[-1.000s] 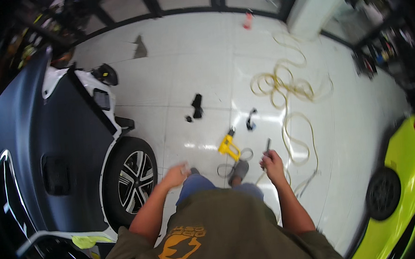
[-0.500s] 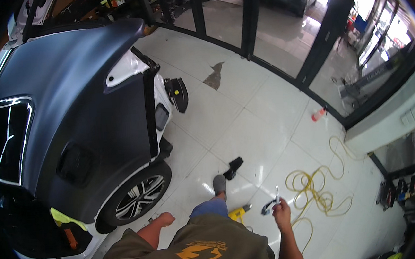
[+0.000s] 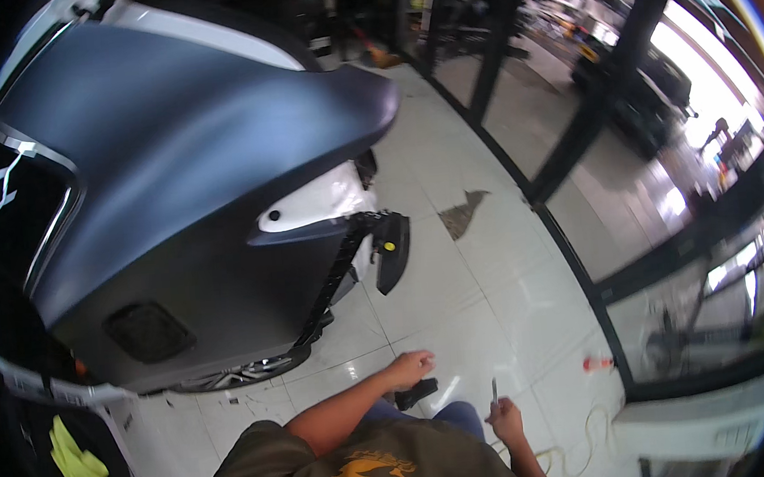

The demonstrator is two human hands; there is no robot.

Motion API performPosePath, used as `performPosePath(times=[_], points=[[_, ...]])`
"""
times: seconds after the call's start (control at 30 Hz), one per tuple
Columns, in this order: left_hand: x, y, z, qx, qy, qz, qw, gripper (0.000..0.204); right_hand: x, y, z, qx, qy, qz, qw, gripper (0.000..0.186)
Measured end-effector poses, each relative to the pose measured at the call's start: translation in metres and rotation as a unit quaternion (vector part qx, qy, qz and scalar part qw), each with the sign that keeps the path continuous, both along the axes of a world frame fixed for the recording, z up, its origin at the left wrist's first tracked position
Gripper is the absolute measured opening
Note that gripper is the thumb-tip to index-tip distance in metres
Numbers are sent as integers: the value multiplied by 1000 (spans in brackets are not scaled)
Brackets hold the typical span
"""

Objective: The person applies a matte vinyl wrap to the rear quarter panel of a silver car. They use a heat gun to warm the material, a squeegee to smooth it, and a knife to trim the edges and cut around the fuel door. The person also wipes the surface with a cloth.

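Observation:
My left hand [image 3: 410, 369] reaches forward with its fingers loosely stretched and holds nothing I can see. It hovers over the floor, near the rear corner of a car with a matte blue-grey body [image 3: 206, 163]. Lower right, my right hand [image 3: 506, 417] is closed around a slim pale tool [image 3: 494, 391] that points upward; its exact kind is too small to tell. The car's rear corner is stripped, showing a white panel [image 3: 321, 198] and a black bracket [image 3: 393, 254]. Part of the wheel [image 3: 249, 372] shows below the body.
A black object [image 3: 417, 393] lies by my legs. A yellow hose [image 3: 588, 455] coils on the tiles at right, near a red-and-white bottle [image 3: 598, 364]. Dark-framed glass doors [image 3: 583, 281] run along the right. A yellow-green cloth [image 3: 78, 452] lies at lower left.
I have moved nearer the car's rear, so the car fills more of the view. My left hand has risen forward and right. My right hand still grips the slim tool.

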State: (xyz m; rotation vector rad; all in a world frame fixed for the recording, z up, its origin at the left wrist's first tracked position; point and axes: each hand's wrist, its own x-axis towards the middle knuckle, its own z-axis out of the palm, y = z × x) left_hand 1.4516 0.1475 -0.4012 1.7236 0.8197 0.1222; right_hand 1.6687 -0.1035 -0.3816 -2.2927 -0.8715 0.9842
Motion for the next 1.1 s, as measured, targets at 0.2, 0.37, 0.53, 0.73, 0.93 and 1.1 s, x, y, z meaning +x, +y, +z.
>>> performPosePath(times=[0.2, 0.37, 0.53, 0.73, 0.93, 1.1], points=[[-110, -86, -135, 81, 203, 182, 959, 36, 149, -20, -70, -235, -99, 328, 910, 36], [-151, -245, -114, -67, 368, 501, 780, 42, 286, 54, -51, -222, -67, 436, 869, 37], [-45, -347, -66, -133, 268, 632, 715, 45, 313, 161, -22, -198, 1, 466, 862, 39], [107, -473, -109, -308, 197, 693, 622, 51, 274, 194, -10, -217, 19, 569, 793, 41], [154, -601, -140, -244, 304, 521, 759, 28, 235, 148, -13, -270, 29, 660, 701, 42], [110, -631, -157, -205, 256, 640, 695, 33, 180, 102, -12, -260, 47, 718, 644, 44]])
